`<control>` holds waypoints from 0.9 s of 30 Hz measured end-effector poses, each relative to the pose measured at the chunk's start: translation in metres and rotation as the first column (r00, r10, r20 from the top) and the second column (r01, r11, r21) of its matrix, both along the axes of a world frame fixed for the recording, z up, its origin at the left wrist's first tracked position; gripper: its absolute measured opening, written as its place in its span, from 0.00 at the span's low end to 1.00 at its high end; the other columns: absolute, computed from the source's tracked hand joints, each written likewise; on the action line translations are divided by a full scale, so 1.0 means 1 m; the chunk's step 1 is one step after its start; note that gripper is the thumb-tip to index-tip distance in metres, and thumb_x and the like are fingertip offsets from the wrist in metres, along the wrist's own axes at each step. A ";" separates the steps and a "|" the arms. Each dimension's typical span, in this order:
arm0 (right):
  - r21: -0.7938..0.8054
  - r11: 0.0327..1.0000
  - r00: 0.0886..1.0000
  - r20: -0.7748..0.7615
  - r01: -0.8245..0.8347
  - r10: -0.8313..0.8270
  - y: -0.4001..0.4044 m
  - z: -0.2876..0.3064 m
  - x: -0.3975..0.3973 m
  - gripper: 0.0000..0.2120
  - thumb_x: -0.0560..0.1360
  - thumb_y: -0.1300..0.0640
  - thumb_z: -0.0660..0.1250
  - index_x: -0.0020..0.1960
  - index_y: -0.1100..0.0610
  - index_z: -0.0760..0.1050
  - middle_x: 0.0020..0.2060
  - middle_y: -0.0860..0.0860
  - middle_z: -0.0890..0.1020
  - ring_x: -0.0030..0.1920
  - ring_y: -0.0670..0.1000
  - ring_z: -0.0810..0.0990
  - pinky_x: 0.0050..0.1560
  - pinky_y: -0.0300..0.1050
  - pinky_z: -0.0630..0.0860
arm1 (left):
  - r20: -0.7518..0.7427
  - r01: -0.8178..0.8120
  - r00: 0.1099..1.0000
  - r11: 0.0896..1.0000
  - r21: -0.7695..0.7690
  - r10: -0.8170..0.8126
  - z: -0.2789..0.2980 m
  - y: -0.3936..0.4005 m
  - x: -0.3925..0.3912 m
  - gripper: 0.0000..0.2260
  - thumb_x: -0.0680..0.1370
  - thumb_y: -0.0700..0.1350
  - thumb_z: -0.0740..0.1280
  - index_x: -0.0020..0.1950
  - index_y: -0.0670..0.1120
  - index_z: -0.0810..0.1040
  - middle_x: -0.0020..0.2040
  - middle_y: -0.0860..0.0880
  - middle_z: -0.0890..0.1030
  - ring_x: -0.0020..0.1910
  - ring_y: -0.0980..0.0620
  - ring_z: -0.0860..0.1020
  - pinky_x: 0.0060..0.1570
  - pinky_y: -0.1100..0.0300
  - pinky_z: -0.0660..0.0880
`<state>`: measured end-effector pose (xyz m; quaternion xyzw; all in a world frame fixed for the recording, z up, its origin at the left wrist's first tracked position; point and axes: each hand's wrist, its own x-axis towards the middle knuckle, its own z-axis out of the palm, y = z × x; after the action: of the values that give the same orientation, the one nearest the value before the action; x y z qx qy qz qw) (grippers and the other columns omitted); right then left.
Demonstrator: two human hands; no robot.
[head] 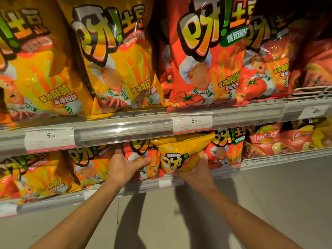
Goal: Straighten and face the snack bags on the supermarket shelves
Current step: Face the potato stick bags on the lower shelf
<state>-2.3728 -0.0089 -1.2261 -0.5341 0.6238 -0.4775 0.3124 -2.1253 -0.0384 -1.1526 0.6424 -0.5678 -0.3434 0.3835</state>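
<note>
Both forearms are extended up to the lower shelf (143,187). A yellow snack bag (181,155) is gripped by the right hand (195,169) from below and its right side; it is tilted, top toward the shelf above, among red bags. The left hand (125,166) is laid flat, fingers straight, against the neighbouring red bag (142,159). The yellow bag is judged misplaced; its matching row lies leftward.

The upper shelf's yellow bag (27,65) is cut off at the left edge, and price label (171,182) print is unreadably small.
</note>
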 end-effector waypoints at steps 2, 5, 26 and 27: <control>-0.005 1.000 0.999 0.044 -0.021 0.021 -0.001 0.005 0.005 0.53 0.50 0.39 0.88 0.68 0.45 0.68 0.61 0.48 0.80 0.63 0.50 0.80 0.60 0.51 0.81 | 0.023 0.018 1.000 1.000 0.005 -0.018 0.005 0.002 0.004 0.27 0.59 0.57 0.83 0.50 0.44 0.79 0.37 0.50 0.82 0.35 0.56 0.80 0.30 0.68 0.71; -0.002 0.999 0.997 0.066 -0.051 0.051 0.003 0.013 0.010 0.50 0.51 0.39 0.88 0.67 0.50 0.71 0.57 0.46 0.84 0.59 0.46 0.83 0.56 0.49 0.83 | -0.015 0.052 0.999 0.999 0.014 -0.052 0.012 0.005 0.013 0.29 0.60 0.56 0.83 0.54 0.44 0.79 0.43 0.47 0.85 0.43 0.49 0.84 0.44 0.52 0.81; 0.095 0.973 0.936 0.267 0.212 -0.230 0.102 0.040 -0.053 0.38 0.51 0.41 0.82 0.60 0.50 0.80 0.47 0.41 0.87 0.47 0.42 0.87 0.48 0.45 0.83 | -0.399 0.346 0.879 0.925 0.159 -0.260 0.005 0.024 -0.029 0.26 0.64 0.47 0.83 0.59 0.52 0.79 0.51 0.52 0.86 0.47 0.53 0.86 0.40 0.60 0.82; 0.100 0.967 0.925 0.281 0.235 -0.254 0.107 0.038 -0.057 0.38 0.51 0.41 0.82 0.60 0.50 0.80 0.46 0.41 0.88 0.46 0.43 0.87 0.45 0.44 0.84 | -0.410 0.339 0.876 0.929 0.147 -0.254 0.006 0.021 -0.036 0.24 0.64 0.47 0.82 0.58 0.51 0.80 0.49 0.52 0.87 0.45 0.54 0.86 0.37 0.64 0.81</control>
<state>-2.4298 0.0979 -1.1877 -0.3655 0.6477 -0.5658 0.3559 -2.1616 -0.0176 -1.1469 0.5048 -0.5332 -0.5766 0.3582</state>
